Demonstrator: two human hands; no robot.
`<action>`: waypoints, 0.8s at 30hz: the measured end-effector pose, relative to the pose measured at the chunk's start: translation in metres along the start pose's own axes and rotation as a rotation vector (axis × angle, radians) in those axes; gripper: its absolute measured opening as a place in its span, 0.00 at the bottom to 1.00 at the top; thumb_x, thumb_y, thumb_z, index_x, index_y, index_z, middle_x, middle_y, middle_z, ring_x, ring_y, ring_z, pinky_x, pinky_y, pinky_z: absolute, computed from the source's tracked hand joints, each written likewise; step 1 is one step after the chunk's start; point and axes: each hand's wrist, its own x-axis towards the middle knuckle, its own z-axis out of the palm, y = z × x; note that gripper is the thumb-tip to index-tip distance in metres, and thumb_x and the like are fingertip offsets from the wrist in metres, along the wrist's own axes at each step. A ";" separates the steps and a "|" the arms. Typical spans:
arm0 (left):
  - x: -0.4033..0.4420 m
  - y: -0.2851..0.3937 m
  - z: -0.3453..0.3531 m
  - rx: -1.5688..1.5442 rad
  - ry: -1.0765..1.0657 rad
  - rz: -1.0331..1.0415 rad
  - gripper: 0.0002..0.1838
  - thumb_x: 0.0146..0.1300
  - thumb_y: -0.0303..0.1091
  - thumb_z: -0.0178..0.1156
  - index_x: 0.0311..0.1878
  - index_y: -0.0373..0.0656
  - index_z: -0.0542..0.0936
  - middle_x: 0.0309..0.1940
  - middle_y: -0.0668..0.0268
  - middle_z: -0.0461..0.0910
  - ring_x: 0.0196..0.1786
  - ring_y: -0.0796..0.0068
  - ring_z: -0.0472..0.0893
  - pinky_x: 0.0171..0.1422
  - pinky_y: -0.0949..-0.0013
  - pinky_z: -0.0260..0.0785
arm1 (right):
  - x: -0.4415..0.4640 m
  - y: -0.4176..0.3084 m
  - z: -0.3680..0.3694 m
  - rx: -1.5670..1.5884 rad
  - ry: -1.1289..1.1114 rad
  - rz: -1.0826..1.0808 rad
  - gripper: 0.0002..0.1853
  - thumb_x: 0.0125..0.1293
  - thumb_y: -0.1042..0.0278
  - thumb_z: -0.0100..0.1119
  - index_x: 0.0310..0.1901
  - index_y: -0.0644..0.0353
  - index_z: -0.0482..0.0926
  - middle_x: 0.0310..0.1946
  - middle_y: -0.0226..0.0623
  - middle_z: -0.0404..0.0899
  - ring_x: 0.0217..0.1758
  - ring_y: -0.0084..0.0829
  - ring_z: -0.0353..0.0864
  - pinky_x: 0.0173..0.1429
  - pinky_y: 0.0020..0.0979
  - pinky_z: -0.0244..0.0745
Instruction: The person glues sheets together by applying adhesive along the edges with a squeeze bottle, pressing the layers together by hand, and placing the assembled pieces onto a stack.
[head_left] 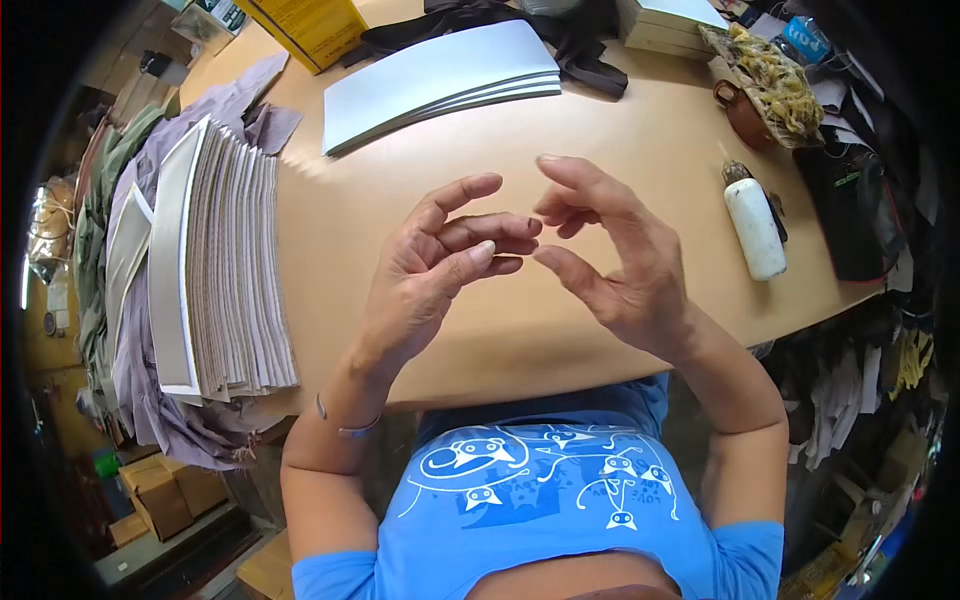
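Left hand [430,250]: was raised over the table [500,345], fingers loosely curled, thumb drawn in
Right hand [635,255]: hovered just right of it, thumb and fingers parted; could not tell whether fingertips touched
Paper stack [235,275]: sat at left, nearest left hand
White sheets [440,82]: lay piled on far side
White bottle [756,230]: was at right, nearest right hand

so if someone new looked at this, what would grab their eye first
Probably the bare left hand and right hand, raised over the middle of the table with their fingertips close together. Next might come the thick stack of sheets at the table's left side, then the bright blue shirt with white cat-like drawings at the bottom of the view.
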 end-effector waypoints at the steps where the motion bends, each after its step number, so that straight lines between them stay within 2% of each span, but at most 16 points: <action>1: 0.000 -0.002 0.000 -0.004 0.005 0.008 0.26 0.63 0.25 0.50 0.63 0.36 0.57 0.48 0.51 0.75 0.52 0.62 0.76 0.56 0.64 0.70 | 0.002 0.003 0.003 0.017 -0.008 0.000 0.29 0.52 0.83 0.59 0.58 0.60 0.66 0.37 0.38 0.74 0.35 0.31 0.75 0.40 0.29 0.75; 5: 0.000 -0.006 -0.003 -0.019 0.013 0.003 0.24 0.63 0.24 0.51 0.62 0.36 0.60 0.46 0.53 0.76 0.51 0.66 0.76 0.55 0.65 0.70 | 0.006 0.006 0.007 -0.028 -0.018 0.060 0.27 0.52 0.84 0.58 0.56 0.60 0.67 0.30 0.40 0.73 0.30 0.33 0.75 0.35 0.31 0.74; 7: 0.002 -0.007 -0.004 0.043 0.002 -0.002 0.23 0.63 0.24 0.51 0.61 0.36 0.60 0.46 0.53 0.76 0.51 0.66 0.76 0.55 0.66 0.70 | 0.005 0.008 0.009 -0.127 -0.025 0.049 0.24 0.55 0.84 0.53 0.55 0.63 0.66 0.31 0.43 0.74 0.31 0.41 0.76 0.35 0.35 0.73; 9: 0.003 -0.010 -0.004 0.169 -0.004 0.006 0.23 0.63 0.24 0.51 0.61 0.36 0.61 0.46 0.53 0.76 0.51 0.67 0.76 0.55 0.66 0.70 | 0.003 0.012 0.011 -0.117 -0.036 0.064 0.21 0.55 0.84 0.51 0.53 0.65 0.66 0.34 0.45 0.74 0.33 0.45 0.75 0.36 0.38 0.72; 12: 0.005 -0.010 -0.001 0.253 -0.007 0.033 0.21 0.63 0.24 0.51 0.60 0.37 0.63 0.48 0.53 0.76 0.51 0.68 0.76 0.56 0.67 0.69 | 0.002 0.012 0.007 -0.233 -0.012 0.072 0.18 0.60 0.82 0.49 0.53 0.63 0.66 0.30 0.39 0.71 0.32 0.35 0.73 0.39 0.31 0.71; 13: 0.007 -0.011 -0.001 0.272 -0.001 0.038 0.21 0.63 0.24 0.51 0.59 0.37 0.64 0.48 0.53 0.76 0.51 0.68 0.76 0.56 0.67 0.69 | 0.004 0.011 0.001 -0.264 0.002 0.085 0.17 0.60 0.82 0.48 0.52 0.64 0.66 0.32 0.41 0.71 0.34 0.39 0.73 0.40 0.34 0.71; 15: 0.009 -0.014 -0.005 0.299 0.032 0.060 0.19 0.64 0.25 0.51 0.58 0.38 0.66 0.39 0.61 0.77 0.43 0.75 0.76 0.50 0.72 0.69 | 0.009 0.008 -0.018 -0.316 0.021 0.112 0.14 0.59 0.81 0.45 0.49 0.66 0.66 0.36 0.47 0.73 0.36 0.47 0.72 0.42 0.40 0.70; 16: 0.008 -0.012 -0.008 0.337 0.036 0.047 0.18 0.64 0.25 0.50 0.58 0.38 0.66 0.35 0.64 0.76 0.40 0.78 0.75 0.47 0.74 0.69 | 0.007 0.008 -0.025 -0.328 0.027 0.114 0.13 0.61 0.79 0.43 0.48 0.64 0.66 0.37 0.47 0.72 0.37 0.47 0.72 0.44 0.40 0.68; 17: 0.008 -0.010 -0.010 0.376 0.040 0.034 0.18 0.64 0.25 0.50 0.57 0.38 0.67 0.32 0.67 0.75 0.38 0.80 0.75 0.45 0.76 0.68 | 0.004 0.005 -0.033 -0.336 0.014 0.159 0.13 0.62 0.79 0.44 0.48 0.64 0.67 0.36 0.47 0.72 0.36 0.45 0.73 0.43 0.38 0.69; 18: 0.009 -0.008 -0.010 0.467 0.070 0.010 0.15 0.65 0.25 0.50 0.55 0.39 0.69 0.26 0.73 0.69 0.31 0.84 0.70 0.39 0.79 0.66 | 0.000 0.000 -0.040 -0.344 0.001 0.205 0.12 0.62 0.78 0.44 0.48 0.64 0.67 0.35 0.46 0.72 0.36 0.42 0.73 0.42 0.37 0.69; 21: 0.017 -0.001 -0.017 0.629 0.088 -0.106 0.13 0.65 0.29 0.50 0.52 0.40 0.72 0.26 0.74 0.66 0.31 0.85 0.66 0.36 0.82 0.59 | -0.017 -0.012 -0.056 -0.248 -0.024 0.463 0.13 0.63 0.75 0.46 0.50 0.63 0.66 0.31 0.44 0.73 0.34 0.32 0.75 0.40 0.32 0.69; 22: 0.021 -0.001 -0.016 0.678 0.105 -0.085 0.13 0.62 0.25 0.53 0.51 0.40 0.73 0.29 0.73 0.69 0.34 0.83 0.69 0.39 0.81 0.63 | -0.021 -0.013 -0.059 -0.193 -0.034 0.570 0.13 0.64 0.75 0.46 0.51 0.63 0.66 0.29 0.44 0.73 0.33 0.28 0.75 0.39 0.31 0.68; 24: 0.030 -0.002 -0.004 0.753 -0.018 0.177 0.15 0.59 0.21 0.55 0.51 0.39 0.73 0.31 0.71 0.71 0.37 0.81 0.71 0.42 0.79 0.66 | -0.021 -0.011 -0.061 -0.030 -0.036 0.637 0.17 0.65 0.73 0.46 0.55 0.64 0.63 0.30 0.42 0.75 0.34 0.24 0.75 0.40 0.27 0.69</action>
